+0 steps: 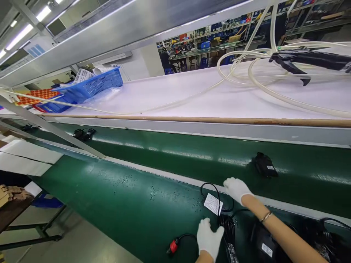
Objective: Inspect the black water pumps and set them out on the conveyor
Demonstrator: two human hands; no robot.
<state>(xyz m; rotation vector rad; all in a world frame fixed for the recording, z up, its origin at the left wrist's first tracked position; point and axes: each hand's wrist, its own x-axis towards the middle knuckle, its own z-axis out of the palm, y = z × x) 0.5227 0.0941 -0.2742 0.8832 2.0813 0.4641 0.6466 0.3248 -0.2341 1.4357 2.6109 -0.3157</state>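
Both my hands wear white gloves over the green work surface. My left hand rests with fingers closed against a bundle of black cable. My right hand is curled over the loop of that cable, next to its white label tag. A red plug end lies left of my left hand. A black adapter block sits on the green conveyor belt beyond my right hand. More black adapters and cables lie under my right forearm.
A white shelf above the belt carries coiled pale hose, a black air tool and blue baskets. Other black adapters ride the belt at far left. Shelving and a person stand far behind.
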